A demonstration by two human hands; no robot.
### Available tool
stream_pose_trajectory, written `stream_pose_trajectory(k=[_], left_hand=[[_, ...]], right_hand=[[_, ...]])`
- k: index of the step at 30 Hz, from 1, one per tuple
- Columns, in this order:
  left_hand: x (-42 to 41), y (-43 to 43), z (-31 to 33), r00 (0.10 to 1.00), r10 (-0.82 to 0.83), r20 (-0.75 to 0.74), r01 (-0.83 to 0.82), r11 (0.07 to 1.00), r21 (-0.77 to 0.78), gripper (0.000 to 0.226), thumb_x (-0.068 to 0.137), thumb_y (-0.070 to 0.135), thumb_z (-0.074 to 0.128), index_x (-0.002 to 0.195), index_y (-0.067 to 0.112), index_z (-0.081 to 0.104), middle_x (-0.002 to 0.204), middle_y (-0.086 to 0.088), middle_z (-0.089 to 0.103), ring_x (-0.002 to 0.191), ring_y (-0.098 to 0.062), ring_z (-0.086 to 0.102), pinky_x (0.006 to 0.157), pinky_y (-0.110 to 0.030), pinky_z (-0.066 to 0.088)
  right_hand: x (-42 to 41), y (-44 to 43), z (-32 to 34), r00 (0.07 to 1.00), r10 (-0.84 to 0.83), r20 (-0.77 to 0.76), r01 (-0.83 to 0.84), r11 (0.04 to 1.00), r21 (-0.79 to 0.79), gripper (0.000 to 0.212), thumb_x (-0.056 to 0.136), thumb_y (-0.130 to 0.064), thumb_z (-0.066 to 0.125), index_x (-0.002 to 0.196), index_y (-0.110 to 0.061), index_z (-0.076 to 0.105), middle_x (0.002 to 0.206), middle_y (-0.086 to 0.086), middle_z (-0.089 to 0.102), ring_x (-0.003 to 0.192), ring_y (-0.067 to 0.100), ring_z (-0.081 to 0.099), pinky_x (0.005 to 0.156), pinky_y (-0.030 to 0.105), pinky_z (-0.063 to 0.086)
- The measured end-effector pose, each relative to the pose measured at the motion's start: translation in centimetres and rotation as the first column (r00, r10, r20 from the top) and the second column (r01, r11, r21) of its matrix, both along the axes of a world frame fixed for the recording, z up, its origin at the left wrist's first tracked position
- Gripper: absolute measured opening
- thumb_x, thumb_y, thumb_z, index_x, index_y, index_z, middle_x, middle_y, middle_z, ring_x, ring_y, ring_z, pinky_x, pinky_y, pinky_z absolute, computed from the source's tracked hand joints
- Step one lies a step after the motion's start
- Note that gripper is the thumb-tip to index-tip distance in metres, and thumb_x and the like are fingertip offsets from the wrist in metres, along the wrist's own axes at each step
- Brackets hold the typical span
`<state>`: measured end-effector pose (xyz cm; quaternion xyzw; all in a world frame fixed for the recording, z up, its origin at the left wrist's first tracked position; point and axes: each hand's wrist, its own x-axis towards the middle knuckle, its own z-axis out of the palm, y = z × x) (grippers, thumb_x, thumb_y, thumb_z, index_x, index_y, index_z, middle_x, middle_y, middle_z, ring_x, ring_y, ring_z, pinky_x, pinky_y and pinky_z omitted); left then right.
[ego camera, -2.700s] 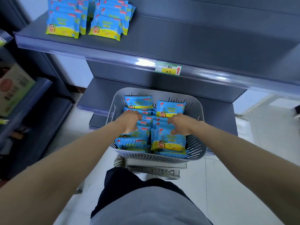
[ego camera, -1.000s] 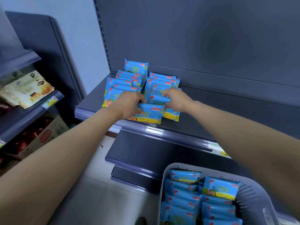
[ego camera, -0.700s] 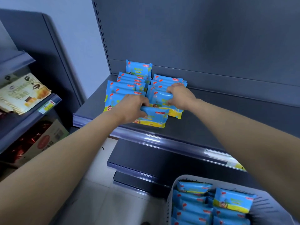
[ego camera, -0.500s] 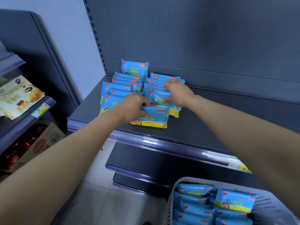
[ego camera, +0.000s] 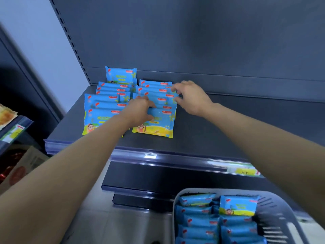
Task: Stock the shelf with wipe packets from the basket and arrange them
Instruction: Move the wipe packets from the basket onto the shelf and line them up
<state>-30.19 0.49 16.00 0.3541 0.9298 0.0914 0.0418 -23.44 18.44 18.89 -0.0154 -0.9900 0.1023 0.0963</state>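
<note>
Blue and yellow wipe packets lie in two overlapping rows on the dark grey shelf [ego camera: 219, 124]: a left row [ego camera: 103, 110] and a right row [ego camera: 156, 88], with one packet [ego camera: 121, 76] upright against the back panel. My left hand [ego camera: 140, 110] grips the top edge of the right row's front packet [ego camera: 158, 127], which lies flat on the shelf. My right hand [ego camera: 190, 97] touches the right ends of that row with loosely spread fingers. The grey basket [ego camera: 274, 217] at the lower right holds several more packets [ego camera: 198, 221].
A yellow price label [ego camera: 246, 171] sits on the shelf's front rail. Bare shelf extends to the right of the rows. Lower shelves [ego camera: 140, 180] jut out below. A neighbouring rack at the left carries snack packs [ego camera: 7, 115] and a carton [ego camera: 26, 166].
My left hand has slid the front packet rightward into line at the front of the right row. My right hand has moved from on top of the row to its right edge.
</note>
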Motion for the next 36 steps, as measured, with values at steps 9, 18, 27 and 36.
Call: stream_pose_trajectory(k=[9,18,27,36], left_hand=[[3.2,0.5,-0.2,0.986,0.065,-0.155,-0.063,0.998,0.023,0.055,0.084,0.028,0.066,0.133,0.014,0.046,0.131,-0.011,0.046,0.126,-0.031,0.037,0.104,-0.041,0.025],[13.4,2.8,5.3,0.905,-0.024,-0.424,0.177,0.929,0.326,0.046,0.079,0.019,0.070,0.121,0.007,0.057,0.113,-0.013,0.056,0.110,-0.034,0.049,0.096,-0.034,0.023],[22.9,3.9,9.1,0.760,-0.118,-0.639,0.371,0.886,0.278,0.055,0.065,0.015,0.078,0.114,0.001,0.058,0.107,-0.018,0.058,0.099,-0.038,0.055,0.093,-0.038,0.029],[30.4,5.1,-0.4,0.904,-0.301,-0.303,0.372,0.903,0.214,0.060,0.067,0.019,0.079,0.120,0.003,0.056,0.115,-0.019,0.056,0.105,-0.037,0.054,0.091,-0.046,0.042]], right_hand=[[5.5,1.1,0.4,0.999,0.019,-0.034,-0.017,0.997,0.071,0.036,0.094,-0.022,0.051,0.128,-0.015,0.051,0.126,0.008,0.053,0.118,0.026,0.044,0.099,0.038,0.036],[14.4,2.6,3.6,0.972,0.084,-0.217,-0.023,0.963,0.269,0.039,0.092,-0.024,0.054,0.128,-0.010,0.052,0.128,0.009,0.050,0.117,0.031,0.044,0.093,0.040,0.035],[23.7,4.4,7.1,0.905,0.152,-0.398,-0.008,0.940,0.341,0.044,0.082,-0.020,0.067,0.120,-0.001,0.057,0.120,0.017,0.056,0.107,0.040,0.052,0.084,0.046,0.042],[32.2,5.9,-3.1,0.983,0.166,-0.074,-0.132,0.933,0.336,0.041,0.074,-0.023,0.064,0.108,-0.002,0.062,0.109,0.019,0.061,0.098,0.039,0.058,0.078,0.044,0.045]])
